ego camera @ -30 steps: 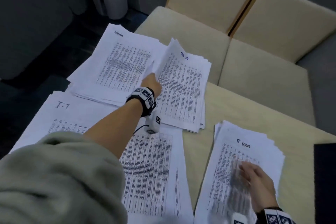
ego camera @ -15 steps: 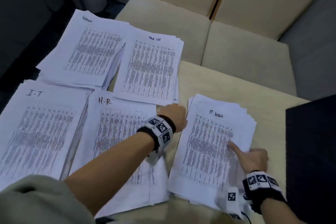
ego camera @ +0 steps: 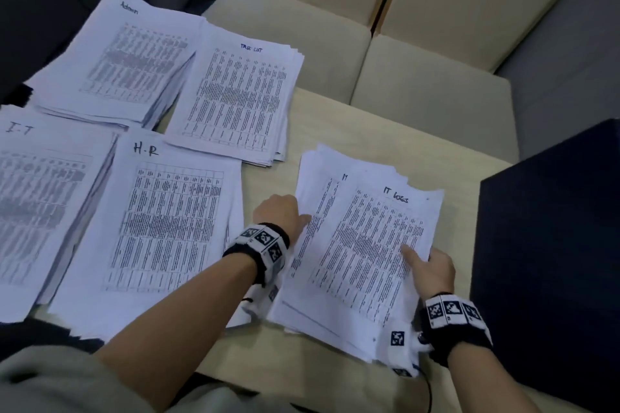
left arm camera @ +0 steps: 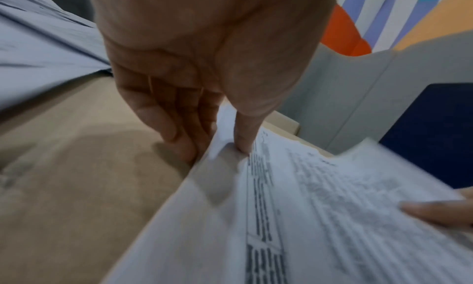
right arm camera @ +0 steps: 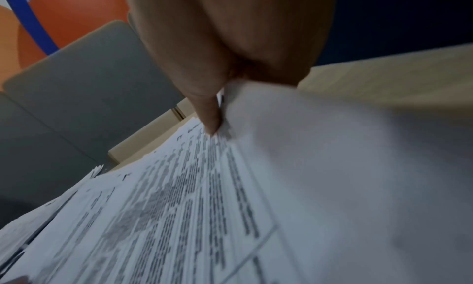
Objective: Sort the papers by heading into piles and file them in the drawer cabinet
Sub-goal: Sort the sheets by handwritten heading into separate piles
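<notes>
While the IT logs pile (ego camera: 362, 245) is lying skewed on the tabletop (ego camera: 339, 117), I am pinching its edges with left hand (ego camera: 280, 213) and right hand (ego camera: 432, 266), fingers curled round, probably squaring it for filing.

**A:** What do you see on me?

**B:** A black left wristband (ego camera: 265, 241), faced with 3 white tiles that carry black square codes. A white block (ego camera: 265, 295) sits just under that band. Up your arm from it is a loose grey-green sleeve (ego camera: 50, 379).

**A:** And right of that band?

**B:** A matching right wristband (ego camera: 453, 312), a white coded block (ego camera: 397, 339) and a thin black cable (ego camera: 428, 392). Your left hand (ego camera: 280, 211) and right hand (ego camera: 436, 268) are bare.
</notes>
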### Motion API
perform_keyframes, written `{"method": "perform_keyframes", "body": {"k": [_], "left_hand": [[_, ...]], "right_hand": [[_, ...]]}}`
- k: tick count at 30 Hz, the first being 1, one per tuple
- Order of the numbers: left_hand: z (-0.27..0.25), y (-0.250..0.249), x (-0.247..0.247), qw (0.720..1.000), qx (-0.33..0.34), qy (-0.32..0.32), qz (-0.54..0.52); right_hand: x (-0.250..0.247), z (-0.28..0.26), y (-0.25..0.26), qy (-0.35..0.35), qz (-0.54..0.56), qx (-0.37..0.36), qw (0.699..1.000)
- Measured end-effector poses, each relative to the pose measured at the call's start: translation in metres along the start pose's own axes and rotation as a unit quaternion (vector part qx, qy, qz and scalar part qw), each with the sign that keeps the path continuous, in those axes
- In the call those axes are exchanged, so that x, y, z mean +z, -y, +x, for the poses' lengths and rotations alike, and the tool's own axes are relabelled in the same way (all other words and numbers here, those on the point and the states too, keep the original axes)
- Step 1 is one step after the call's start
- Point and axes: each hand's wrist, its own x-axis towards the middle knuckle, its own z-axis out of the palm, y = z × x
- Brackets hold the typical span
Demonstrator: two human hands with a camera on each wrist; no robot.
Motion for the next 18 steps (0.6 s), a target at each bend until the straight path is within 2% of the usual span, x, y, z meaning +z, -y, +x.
{"method": "perform_keyframes", "body": {"k": [3,5,6,8,10,12,14,18], "left_hand": [[0.003,0.0,0.009,0.998,-0.029,-0.031,-0.05],[0.005,-0.001,0.015,0.993,-0.022,-0.082,-0.086],[0.005,-0.003,0.018,0.991,-0.007,-0.1,-0.092],[0.003,-0.008,0.021,0.991,0.003,-0.094,-0.09],[0.005,-0.009,0.022,0.992,-0.028,-0.074,-0.099],[0.009,-0.006,0.017,0.989,-0.052,-0.051,-0.126],[0.012,0.001,0.011,0.99,-0.045,-0.026,-0.131],[0.008,0.009,-0.004,0.999,0.008,-0.04,-0.022]], "right_hand": [[-0.013,0.0,-0.007,-0.028,0.047,0.004,0.998],[-0.023,-0.001,-0.011,-0.026,0.127,0.038,0.991],[-0.028,-0.001,-0.014,-0.018,0.17,0.067,0.983],[-0.036,-0.002,-0.019,0.019,0.26,0.12,0.958],[-0.039,-0.003,-0.025,0.072,0.337,0.141,0.928],[-0.038,-0.003,-0.027,0.101,0.356,0.136,0.919],[-0.035,-0.006,-0.022,0.12,0.35,0.132,0.92],[-0.026,-0.003,-0.01,0.134,0.332,0.135,0.924]]}}
